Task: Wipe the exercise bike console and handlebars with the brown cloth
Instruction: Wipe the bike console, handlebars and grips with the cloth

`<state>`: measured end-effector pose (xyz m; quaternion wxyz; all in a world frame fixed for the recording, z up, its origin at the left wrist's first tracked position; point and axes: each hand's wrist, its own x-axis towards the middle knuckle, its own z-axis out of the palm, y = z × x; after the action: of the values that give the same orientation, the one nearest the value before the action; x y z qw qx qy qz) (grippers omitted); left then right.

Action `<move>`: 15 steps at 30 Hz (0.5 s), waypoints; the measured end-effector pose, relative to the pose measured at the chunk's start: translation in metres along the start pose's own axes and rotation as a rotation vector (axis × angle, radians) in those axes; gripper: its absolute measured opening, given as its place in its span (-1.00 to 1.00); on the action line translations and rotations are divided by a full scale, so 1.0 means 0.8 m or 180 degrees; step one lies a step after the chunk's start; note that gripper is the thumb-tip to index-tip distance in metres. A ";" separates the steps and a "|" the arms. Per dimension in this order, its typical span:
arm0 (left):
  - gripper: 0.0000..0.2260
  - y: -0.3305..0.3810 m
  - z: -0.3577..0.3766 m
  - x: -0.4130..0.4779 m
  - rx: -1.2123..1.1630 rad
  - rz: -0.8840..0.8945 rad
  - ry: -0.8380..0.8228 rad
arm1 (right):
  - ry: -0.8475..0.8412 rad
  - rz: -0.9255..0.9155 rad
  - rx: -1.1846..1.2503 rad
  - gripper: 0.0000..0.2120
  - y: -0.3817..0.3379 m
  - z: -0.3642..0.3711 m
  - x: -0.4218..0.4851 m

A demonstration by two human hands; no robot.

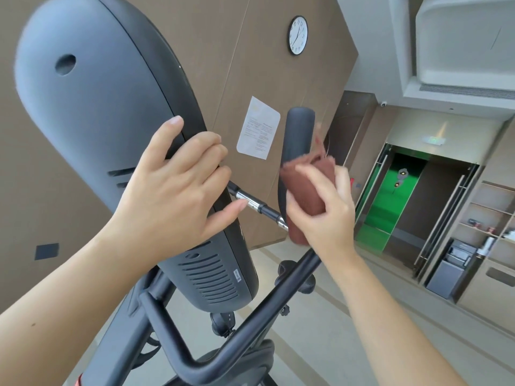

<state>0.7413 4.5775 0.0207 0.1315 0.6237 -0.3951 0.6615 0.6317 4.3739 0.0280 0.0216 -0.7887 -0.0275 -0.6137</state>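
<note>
The exercise bike console (92, 112) fills the left of the view, seen from its grey back with vent slots low down. My left hand (178, 179) grips the console's right edge, fingers curled over its black rim. A padded black handlebar grip (296, 135) stands upright to the right of it. My right hand (323, 207) is wrapped around that grip's lower part with the brown cloth (305, 185) pressed between palm and handlebar. A chrome-and-black rod (256, 204) runs between console and handlebar. The black handlebar tube (250, 324) slopes down toward me.
A brown panelled wall stands close behind the bike, with a clock (298, 35) and a paper notice (258, 128) on it. The bike's seat and frame (295, 271) lie below. At right are a doorway with green light (390, 201) and shelving (485, 232).
</note>
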 end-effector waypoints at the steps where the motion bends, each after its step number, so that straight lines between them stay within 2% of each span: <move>1: -0.54 0.000 0.000 -0.001 -0.0013 0.0005 -0.0022 | -0.0158 -0.0050 -0.0072 -0.62 0.011 -0.007 -0.019; 4: -0.55 0.000 -0.002 -0.001 0.0015 0.0015 -0.0048 | -0.0653 -0.0139 -0.0288 -0.62 0.036 -0.027 -0.056; 6: -0.57 0.001 -0.002 -0.001 0.0032 0.0013 -0.0041 | -0.0818 0.0024 -0.0126 -0.61 0.037 -0.038 -0.056; 8: -0.59 0.005 -0.001 -0.004 0.0018 -0.0029 -0.0035 | -0.0547 0.0394 0.0282 -0.62 0.027 -0.041 -0.035; 11: -0.62 0.015 0.001 -0.008 -0.0046 -0.0036 -0.0072 | 0.0269 0.0957 0.0917 -0.63 0.004 -0.027 0.028; 15: -0.64 0.032 0.005 -0.015 -0.0134 -0.0016 -0.0185 | 0.0306 0.1149 0.1357 -0.65 -0.012 -0.004 0.075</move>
<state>0.7293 4.5617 0.0001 0.1348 0.6407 -0.4110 0.6344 0.6423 4.3842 0.0871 0.2971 -0.7285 -0.0140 -0.6171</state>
